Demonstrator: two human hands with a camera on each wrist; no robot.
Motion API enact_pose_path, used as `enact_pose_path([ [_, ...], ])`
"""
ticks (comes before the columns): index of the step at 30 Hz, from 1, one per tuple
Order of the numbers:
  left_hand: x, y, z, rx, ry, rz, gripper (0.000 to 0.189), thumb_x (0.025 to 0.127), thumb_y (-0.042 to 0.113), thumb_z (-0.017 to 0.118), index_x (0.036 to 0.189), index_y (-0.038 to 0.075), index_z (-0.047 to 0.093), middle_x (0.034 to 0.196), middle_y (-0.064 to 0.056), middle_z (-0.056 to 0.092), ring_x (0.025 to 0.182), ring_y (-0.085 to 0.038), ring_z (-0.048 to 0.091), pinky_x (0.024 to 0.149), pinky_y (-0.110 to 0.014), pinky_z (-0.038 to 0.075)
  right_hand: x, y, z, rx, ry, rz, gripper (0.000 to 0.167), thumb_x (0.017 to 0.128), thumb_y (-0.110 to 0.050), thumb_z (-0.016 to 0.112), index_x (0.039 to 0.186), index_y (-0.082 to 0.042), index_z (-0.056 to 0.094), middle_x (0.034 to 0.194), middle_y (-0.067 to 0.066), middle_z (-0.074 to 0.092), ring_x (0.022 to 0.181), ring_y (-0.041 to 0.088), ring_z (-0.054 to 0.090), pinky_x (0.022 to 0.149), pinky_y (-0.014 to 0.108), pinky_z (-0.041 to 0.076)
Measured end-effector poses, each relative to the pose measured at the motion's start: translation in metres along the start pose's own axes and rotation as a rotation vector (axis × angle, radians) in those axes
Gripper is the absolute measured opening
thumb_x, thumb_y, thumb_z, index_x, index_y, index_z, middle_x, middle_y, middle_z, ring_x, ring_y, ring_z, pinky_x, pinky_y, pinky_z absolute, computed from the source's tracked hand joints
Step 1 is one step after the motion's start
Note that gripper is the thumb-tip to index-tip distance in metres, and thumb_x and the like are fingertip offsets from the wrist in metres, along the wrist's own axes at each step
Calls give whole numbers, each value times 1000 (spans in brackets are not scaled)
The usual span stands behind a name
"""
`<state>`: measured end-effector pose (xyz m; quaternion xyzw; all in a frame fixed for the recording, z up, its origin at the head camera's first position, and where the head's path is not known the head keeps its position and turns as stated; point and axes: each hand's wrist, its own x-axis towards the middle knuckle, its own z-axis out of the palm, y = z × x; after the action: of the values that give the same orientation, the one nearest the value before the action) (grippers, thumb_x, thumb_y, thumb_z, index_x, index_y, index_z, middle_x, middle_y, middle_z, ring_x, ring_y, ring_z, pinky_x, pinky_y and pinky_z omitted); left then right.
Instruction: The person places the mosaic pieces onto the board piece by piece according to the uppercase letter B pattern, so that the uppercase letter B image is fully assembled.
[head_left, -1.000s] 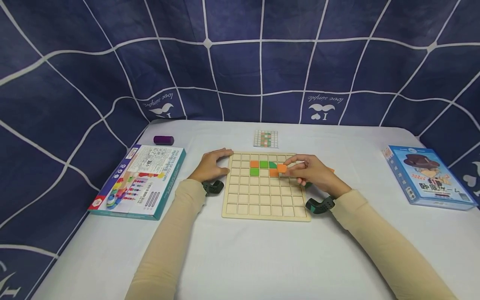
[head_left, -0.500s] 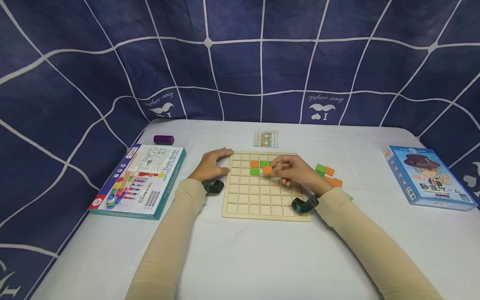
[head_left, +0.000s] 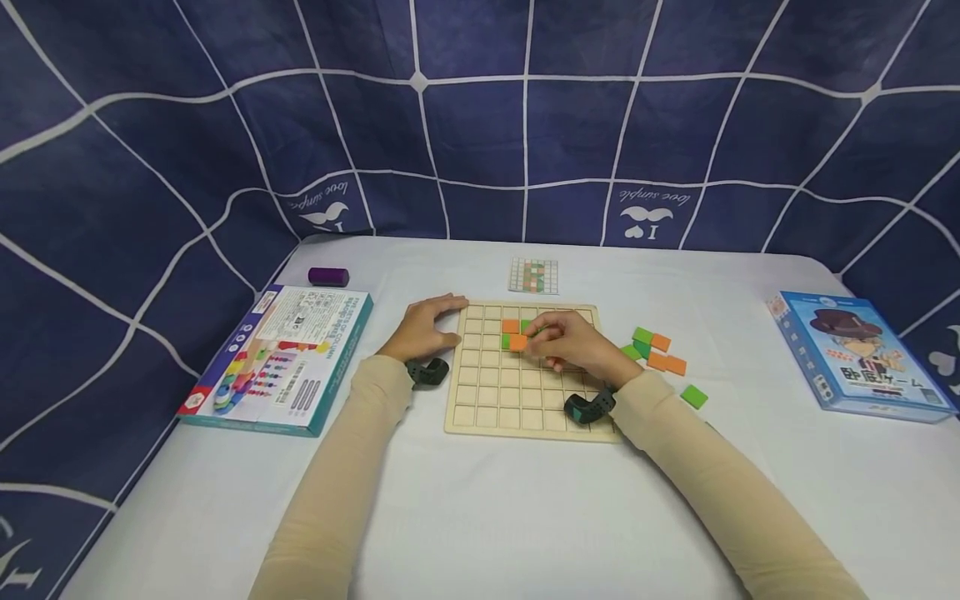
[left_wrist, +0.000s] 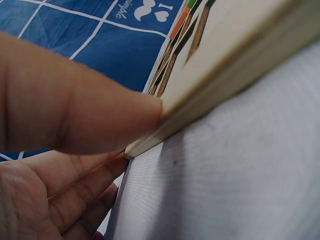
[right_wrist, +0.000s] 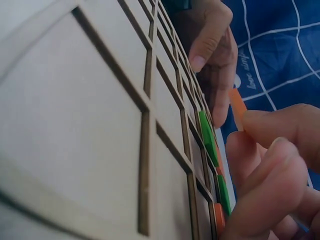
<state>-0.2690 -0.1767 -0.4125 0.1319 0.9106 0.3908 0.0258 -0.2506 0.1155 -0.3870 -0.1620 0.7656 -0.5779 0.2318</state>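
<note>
We saw the right hand [head_left: 573, 342] pinching an orange tile [head_left: 517, 343] by its right side, above the far part of the board [head_left: 520, 397], a little left of the middle. From overhead the tile's face looked square, so we made out no long axis there; its sides ran close to the grid lines. From the right wrist we saw it edge-on, a slanting strip clear of the board, its free end pointing towards the left hand [head_left: 423, 327]. Overhead, it covered part of a green tile [head_left: 506, 342]; just beyond lay a second orange tile [head_left: 511, 326], with a second green tile [head_left: 527, 326] beside that, partly behind the fingers.

We saw the left hand resting at the board's left edge, fingers fairly straight, thumb tip touching the side. The board lay flat, its sides running away from us towards the cloth [head_left: 480, 125]; it looked about as wide as deep.

Beyond the board we saw a card [head_left: 533, 276], and to its right some loose tiles [head_left: 666, 363] in green and orange, turned at various angles. A purple tube [head_left: 328, 277] lay lengthwise left to right. The left box [head_left: 273, 362] slanted far end rightward, the blue box [head_left: 861, 350] far end leftward.
</note>
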Motion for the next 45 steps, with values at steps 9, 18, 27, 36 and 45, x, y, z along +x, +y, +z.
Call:
enact_pose_path([
  [9,1,0,-1,11,3,18,68,86,2,77,153,4,61,162,-13,55,159,-31,38,135,-49,23,1,-2,5,-51,-11,28,29,98,0,73,124,9,65,80,3,71,55,10,55,51,19,51],
  [18,1,-2,0,11,7,28,68,86,2,76,152,3,61,162,-13,55,159,-31,38,134,-49,23,1,-5,14,-288,-6,-50,24,94,-1,79,116,5,72,77,1,65,54,10,53,50,20,46],
  [27,0,-1,-1,14,7,42,68,86,3,76,152,2,61,161,-13,56,159,-32,39,134,-50,24,1,-7,18,-387,23,-55,23,93,-4,80,114,2,76,76,-2,64,53,9,53,51,20,46],
  [36,-1,0,-1,17,5,37,67,86,3,77,152,2,61,161,-14,55,159,-33,39,134,-51,24,1,-7,17,-403,12,-69,24,93,-5,81,116,1,76,75,-1,64,52,9,53,51,21,47],
  [45,-1,0,-1,20,2,33,68,86,3,76,152,2,61,162,-13,55,159,-32,38,134,-51,23,-2,-4,10,-214,-45,-59,25,96,-2,78,120,6,74,82,2,65,58,13,53,53,21,48],
])
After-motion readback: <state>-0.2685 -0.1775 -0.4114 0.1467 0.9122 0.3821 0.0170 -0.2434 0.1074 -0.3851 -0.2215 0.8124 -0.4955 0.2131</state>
